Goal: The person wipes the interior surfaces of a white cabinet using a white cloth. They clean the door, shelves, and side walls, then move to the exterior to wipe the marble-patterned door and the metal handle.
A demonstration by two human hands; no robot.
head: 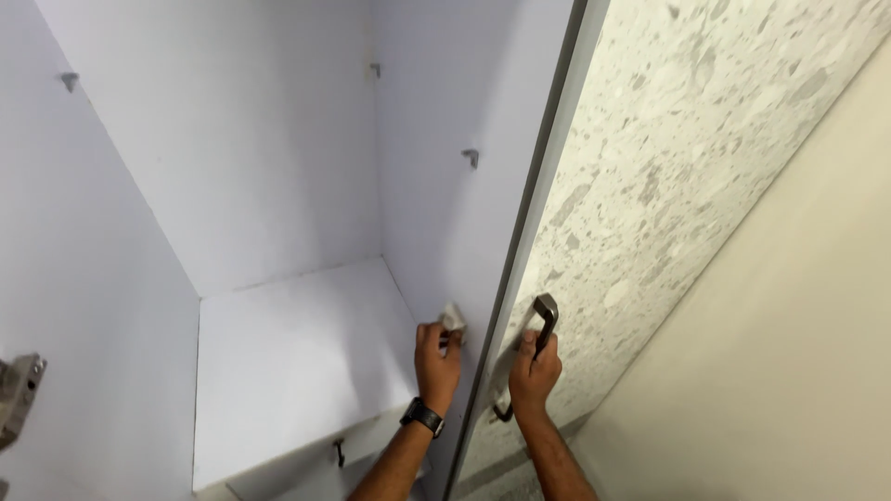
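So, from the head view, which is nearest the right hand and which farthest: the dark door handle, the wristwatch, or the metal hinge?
1. Dark door handle: held by the right hand, on the door's outer face.
2. Wristwatch: on the left wrist, inside the cabinet.
3. Metal hinge: far left edge.

Even, soft indoor light — cabinet interior [278,186] bluish-white, faint shadows in corners; slight blur, wide-angle slant at edges.

Left hand [436,357] inside cabinet, against inner face of door [464,223], small cloth [451,320] at fingertips. Right hand [534,366] on door's outer face, on handle [529,353]. Door edge between hands. Shelf [288,371] left of left hand; hinge [19,394] far left.
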